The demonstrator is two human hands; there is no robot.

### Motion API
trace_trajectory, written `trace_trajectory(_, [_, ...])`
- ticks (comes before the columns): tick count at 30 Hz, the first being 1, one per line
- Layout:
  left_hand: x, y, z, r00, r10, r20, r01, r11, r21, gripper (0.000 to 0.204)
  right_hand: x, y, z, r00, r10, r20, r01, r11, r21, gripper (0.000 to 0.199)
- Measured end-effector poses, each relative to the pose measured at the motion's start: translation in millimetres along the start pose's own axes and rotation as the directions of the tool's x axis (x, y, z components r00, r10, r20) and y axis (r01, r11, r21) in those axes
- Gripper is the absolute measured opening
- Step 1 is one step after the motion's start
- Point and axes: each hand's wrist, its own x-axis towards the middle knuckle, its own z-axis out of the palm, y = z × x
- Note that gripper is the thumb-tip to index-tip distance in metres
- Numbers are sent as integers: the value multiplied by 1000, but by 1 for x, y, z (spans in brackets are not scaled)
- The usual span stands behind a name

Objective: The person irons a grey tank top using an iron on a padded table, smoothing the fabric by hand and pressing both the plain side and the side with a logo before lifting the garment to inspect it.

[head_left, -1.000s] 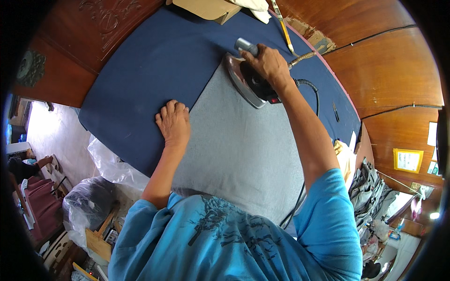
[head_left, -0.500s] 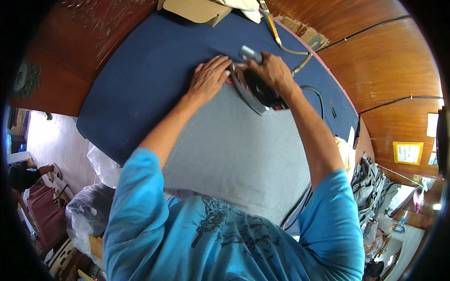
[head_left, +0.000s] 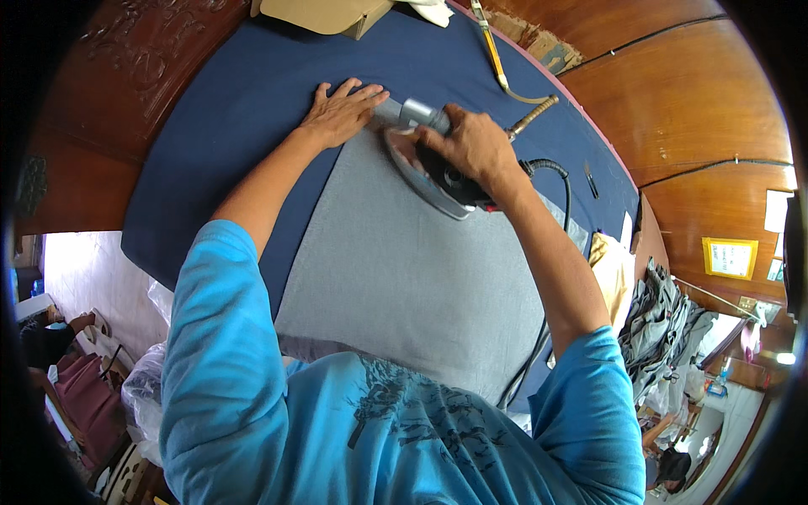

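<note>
One left hand (head_left: 343, 115): laid flat, fingers parted, nothing gripped, at the far end of grey woven cloth (head_left: 408, 265)
Right hand (head_left: 477, 149): fingers wrapped around the handle of a black-and-silver iron (head_left: 436, 178)
Cloth: spread beneath the iron on the navy-covered table (head_left: 223, 139)

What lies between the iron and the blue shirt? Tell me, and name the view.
The grey cloth lies between the iron and the blue shirt; the head view shows this.
</note>
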Motion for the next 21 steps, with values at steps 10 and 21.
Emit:
trace_trajectory(10, [10,-15,-2,981,-99,-165,47,955,-293,49,-17,-17,-6,969,-168,182,185,979,-83,47])
trace_trajectory(21, [44,5,-7,936,-352,-13,275,753,-597,24,-24,41,-13,993,107,-53,-105,994,37,54])
